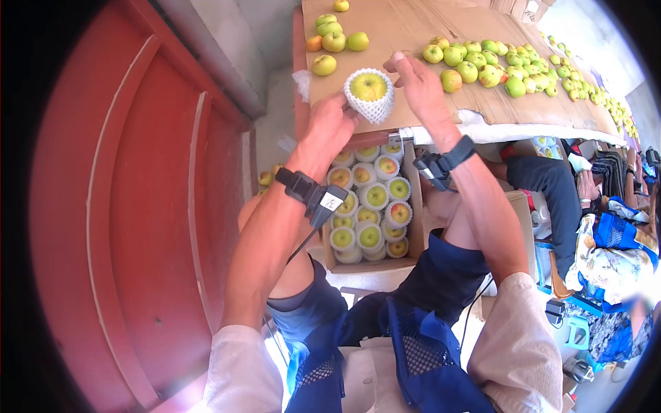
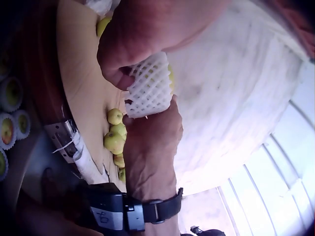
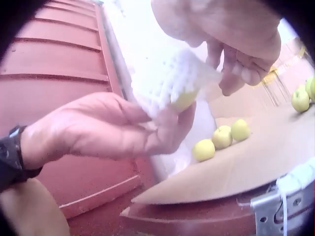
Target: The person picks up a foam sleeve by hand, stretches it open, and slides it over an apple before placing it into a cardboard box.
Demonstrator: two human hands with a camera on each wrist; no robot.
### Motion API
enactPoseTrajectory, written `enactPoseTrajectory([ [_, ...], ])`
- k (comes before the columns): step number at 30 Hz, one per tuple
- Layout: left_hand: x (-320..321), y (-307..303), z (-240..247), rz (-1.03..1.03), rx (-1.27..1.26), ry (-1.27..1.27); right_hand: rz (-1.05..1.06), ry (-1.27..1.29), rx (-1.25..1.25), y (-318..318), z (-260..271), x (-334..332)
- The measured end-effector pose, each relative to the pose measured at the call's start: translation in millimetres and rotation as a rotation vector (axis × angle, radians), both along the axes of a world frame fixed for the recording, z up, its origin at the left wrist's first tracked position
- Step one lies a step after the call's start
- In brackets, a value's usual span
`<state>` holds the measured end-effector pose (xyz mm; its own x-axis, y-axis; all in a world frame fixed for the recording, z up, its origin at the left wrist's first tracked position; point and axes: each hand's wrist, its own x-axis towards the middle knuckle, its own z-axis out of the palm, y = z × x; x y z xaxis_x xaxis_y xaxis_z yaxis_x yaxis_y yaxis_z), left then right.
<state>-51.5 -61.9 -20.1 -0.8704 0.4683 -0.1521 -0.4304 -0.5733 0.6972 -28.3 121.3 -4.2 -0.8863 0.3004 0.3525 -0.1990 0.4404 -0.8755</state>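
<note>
A yellow-green apple [image 1: 368, 85] sits in a white foam net sleeve [image 1: 372, 110], held up over the near edge of the table. My left hand [image 1: 328, 125] grips the sleeve from its left side, thumb and fingers bent around it, as the right wrist view also shows. On the other side, my right hand [image 1: 421, 91] is raised close to the sleeve with its fingers loosely bent. In the right wrist view, the right hand's fingers [image 3: 234, 73] hang beside the blurred mesh. The left wrist view has the sleeve [image 2: 150, 86] between both hands.
Below the table edge, a cardboard box [image 1: 372, 267] holds several sleeved apples [image 1: 374, 197]. Loose apples [image 1: 490, 74] spread over the cardboard-covered table [image 1: 392, 34], with a smaller group [image 1: 334, 41] at left. A red door [image 1: 151, 206] stands left; another person's leg [image 1: 551, 186] is at right.
</note>
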Motion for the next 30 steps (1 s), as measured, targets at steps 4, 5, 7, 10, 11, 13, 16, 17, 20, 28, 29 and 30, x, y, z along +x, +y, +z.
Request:
enactPoseTrajectory([
  [4, -2, -9, -5, -0.040, -0.203, 0.199, 0.097, -0.129, 0.337, 5, 40, 23],
  [5, -1, -10, -6, -0.064, -0.363, 0.343, 0.102, -0.166, 0.328, 4, 39, 28],
  [7, -8, -10, -12, -0.056, -0.044, 0.014, 0.163, -0.040, 0.555, -1, 36, 29],
  [10, 9, -11, 1, -0.107, -0.108, 0.116, 0.288, -0.191, 0.425, -11, 51, 52],
  [11, 12, -12, 1, -0.107, -0.110, 0.096, 0.294, -0.210, 0.420, -13, 50, 56],
  [13, 8, -14, -8, -0.189, -0.095, 0.236, 0.293, -0.109, 0.636, -15, 46, 63],
  [16, 23, -23, 0, -0.248, -0.131, 0.229, 0.323, -0.250, 0.633, -27, 46, 78],
  [17, 31, -25, 4, -0.294, -0.137, 0.271, 0.333, -0.308, 0.637, -31, 45, 82],
  [20, 25, -33, -9, -0.383, -0.219, 0.229, 0.298, -0.333, 0.607, -36, 34, 96],
  [28, 30, -33, -16, -0.481, -0.333, 0.233, 0.242, -0.346, 0.455, -41, 14, 120],
  [29, 28, -34, -17, -0.545, -0.390, 0.253, 0.233, -0.394, 0.390, -42, 15, 122],
  [30, 27, -35, -16, -0.608, -0.448, 0.273, 0.234, -0.397, 0.391, -42, 14, 124],
])
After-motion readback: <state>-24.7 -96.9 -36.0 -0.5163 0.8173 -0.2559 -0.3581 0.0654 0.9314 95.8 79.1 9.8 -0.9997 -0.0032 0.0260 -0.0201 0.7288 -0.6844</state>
